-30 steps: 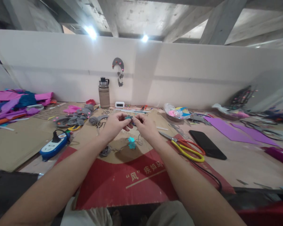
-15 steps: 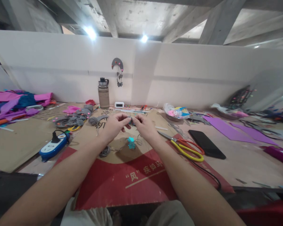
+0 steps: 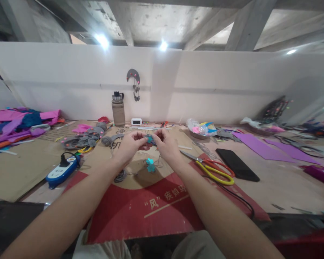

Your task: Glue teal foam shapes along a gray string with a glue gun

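Observation:
My left hand [image 3: 133, 144] and my right hand [image 3: 166, 145] meet above the cardboard, each with thumb and fingers pinched together. Between their fingertips is a small teal flower-shaped piece [image 3: 150, 139], partly covered by the fingers. Below it, more teal flower pieces [image 3: 150, 165] lie on the cardboard sheet [image 3: 140, 216], with a thin grey string [image 3: 159, 163] curling beside them. A small ball of grey yarn [image 3: 120, 176] rests under my left forearm.
Scissors [image 3: 214, 172] with yellow and red handles lie right of my forearm, beside a black phone [image 3: 237, 164]. At left are a blue power strip [image 3: 62, 171] and grey felt scraps [image 3: 83, 138]. A water bottle [image 3: 118, 109] stands at the back near a small clock [image 3: 136, 122].
The teal piece between my fingertips has turned and shows more of its flat face; before, it was mostly hidden and dark. My hands have barely shifted.

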Demonstrator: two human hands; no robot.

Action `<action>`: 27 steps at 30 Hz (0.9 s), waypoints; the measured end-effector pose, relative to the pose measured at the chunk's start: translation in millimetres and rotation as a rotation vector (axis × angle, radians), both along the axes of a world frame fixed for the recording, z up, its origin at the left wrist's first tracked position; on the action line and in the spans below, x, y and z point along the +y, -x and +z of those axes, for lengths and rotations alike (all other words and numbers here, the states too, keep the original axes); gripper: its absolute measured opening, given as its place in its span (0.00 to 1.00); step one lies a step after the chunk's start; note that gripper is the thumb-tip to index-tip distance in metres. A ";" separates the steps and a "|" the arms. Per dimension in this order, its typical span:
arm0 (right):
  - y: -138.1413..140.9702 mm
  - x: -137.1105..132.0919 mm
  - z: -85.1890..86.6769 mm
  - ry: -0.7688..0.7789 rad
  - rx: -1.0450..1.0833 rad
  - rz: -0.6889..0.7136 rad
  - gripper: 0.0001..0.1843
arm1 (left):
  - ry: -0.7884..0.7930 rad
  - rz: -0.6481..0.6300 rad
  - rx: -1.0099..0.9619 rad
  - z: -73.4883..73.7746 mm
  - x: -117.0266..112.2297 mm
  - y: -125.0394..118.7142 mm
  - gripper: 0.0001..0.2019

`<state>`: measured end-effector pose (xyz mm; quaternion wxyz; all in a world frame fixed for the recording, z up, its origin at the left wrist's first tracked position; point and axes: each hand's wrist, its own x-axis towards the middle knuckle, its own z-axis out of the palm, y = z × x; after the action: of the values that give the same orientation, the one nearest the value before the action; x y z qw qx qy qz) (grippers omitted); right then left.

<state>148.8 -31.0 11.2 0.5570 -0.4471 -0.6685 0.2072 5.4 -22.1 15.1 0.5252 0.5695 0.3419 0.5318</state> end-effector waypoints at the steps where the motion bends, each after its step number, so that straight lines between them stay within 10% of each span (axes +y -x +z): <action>1: 0.1 -0.6 0.5 -0.004 0.000 -0.002 0.06 | 0.000 0.002 0.001 0.2 -0.5 -0.1 0.13; 27: 5.9 4.3 -4.0 0.104 0.207 -0.043 0.08 | -0.046 0.027 -0.036 -3.6 0.8 -4.5 0.13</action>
<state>142.9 -26.7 7.2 0.6032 -0.4660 -0.5861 0.2747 9.8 -21.4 11.5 0.5108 0.5671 0.3275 0.5569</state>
